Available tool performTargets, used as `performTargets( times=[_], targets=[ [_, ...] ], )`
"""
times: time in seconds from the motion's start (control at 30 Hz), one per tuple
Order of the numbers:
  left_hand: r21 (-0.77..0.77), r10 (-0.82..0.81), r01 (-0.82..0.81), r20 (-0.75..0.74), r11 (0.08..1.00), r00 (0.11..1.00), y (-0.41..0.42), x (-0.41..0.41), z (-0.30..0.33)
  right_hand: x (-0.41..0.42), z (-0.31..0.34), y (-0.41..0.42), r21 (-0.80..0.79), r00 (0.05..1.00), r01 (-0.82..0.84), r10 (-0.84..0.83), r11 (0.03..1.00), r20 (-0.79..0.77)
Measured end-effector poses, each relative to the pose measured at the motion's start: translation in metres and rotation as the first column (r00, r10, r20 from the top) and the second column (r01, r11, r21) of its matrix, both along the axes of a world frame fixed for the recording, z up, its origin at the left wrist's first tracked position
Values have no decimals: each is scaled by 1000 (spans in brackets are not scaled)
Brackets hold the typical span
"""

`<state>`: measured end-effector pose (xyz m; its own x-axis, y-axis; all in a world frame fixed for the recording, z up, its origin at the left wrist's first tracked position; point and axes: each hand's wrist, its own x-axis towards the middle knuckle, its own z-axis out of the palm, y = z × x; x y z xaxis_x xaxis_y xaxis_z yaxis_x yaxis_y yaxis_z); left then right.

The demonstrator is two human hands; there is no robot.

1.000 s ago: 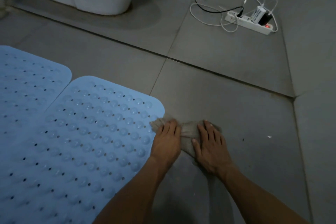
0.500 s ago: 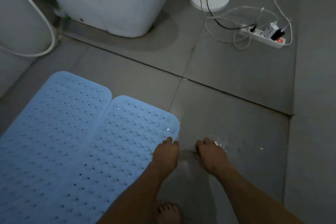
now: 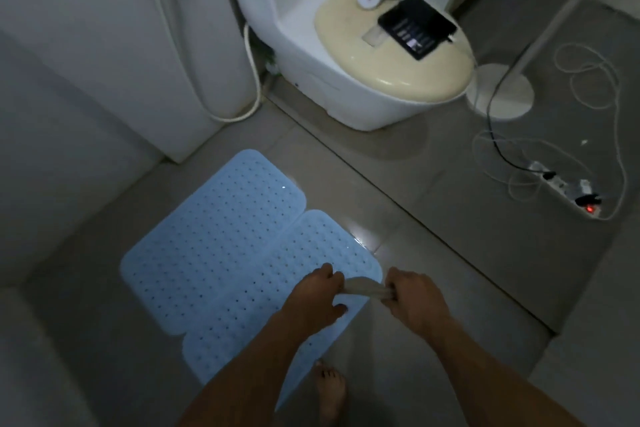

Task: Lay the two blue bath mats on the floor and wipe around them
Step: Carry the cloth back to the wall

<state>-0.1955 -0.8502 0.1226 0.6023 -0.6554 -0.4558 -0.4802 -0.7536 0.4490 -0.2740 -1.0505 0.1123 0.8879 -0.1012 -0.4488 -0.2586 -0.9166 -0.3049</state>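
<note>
Two light blue perforated bath mats lie flat side by side on the grey tiled floor, the left mat (image 3: 214, 246) and the right mat (image 3: 311, 253), edges touching. A small beige cloth (image 3: 362, 288) is stretched between my hands above the right mat's right edge. My left hand (image 3: 317, 296) grips its left end and my right hand (image 3: 415, 298) grips its right end. Both hands are lifted off the floor. My forearms cover the mats' near part.
A white toilet (image 3: 346, 80) with a cream lid stands ahead, with a black tablet (image 3: 415, 26) and a white sprayer head on it. A power strip (image 3: 568, 191) with loose cables lies at the right. A white wall panel with a hose is on the left. My bare foot (image 3: 330, 388) is below.
The view rose and pulled back from the floor. My hands went from pressing the cloth flat on the tile beside the mat to holding it lifted and stretched between them.
</note>
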Motion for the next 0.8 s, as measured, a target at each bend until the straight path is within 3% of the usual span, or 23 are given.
performTargets(
  times=[0.2,0.4,0.6,0.8],
  targets=[
    [82,95,-111,174,990,980,46,24,81,67,78,29,125,993,-89,97,988,-62],
    [157,262,-333,353,930,898,96,13,151,98,147,82,220,972,-232,234,948,17],
    [68,513,-602,453,795,729,140,-29,211,100,211,131,236,887,-458,458,857,61],
    [5,654,-761,507,649,561,181,-84,288,89,277,174,251,778,-627,608,737,160]
  ],
)
